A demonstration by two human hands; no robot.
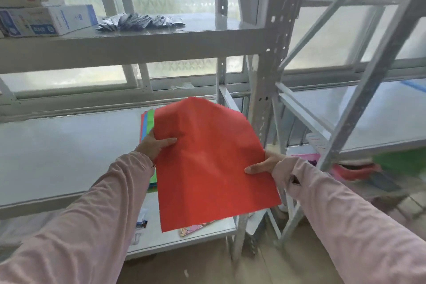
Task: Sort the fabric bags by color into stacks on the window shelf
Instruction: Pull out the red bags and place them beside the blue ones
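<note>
I hold a flat red fabric bag point(207, 163) in front of me, above the middle shelf point(57, 152) by the window. My left hand point(154, 144) grips its left edge with the thumb on top. My right hand point(265, 163) grips its right edge, thumb across the fabric. Behind the red bag, edges of a mixed pile of bags point(147, 122) show red, blue and green on the shelf; most of that pile is hidden.
The upper shelf point(138, 41) carries white and blue boxes point(46, 21) and a heap of dark packets point(140, 22). A perforated steel upright point(269, 76) stands right of the bag. A second rack point(345, 110) at right holds colourful fabric point(352, 170) low down.
</note>
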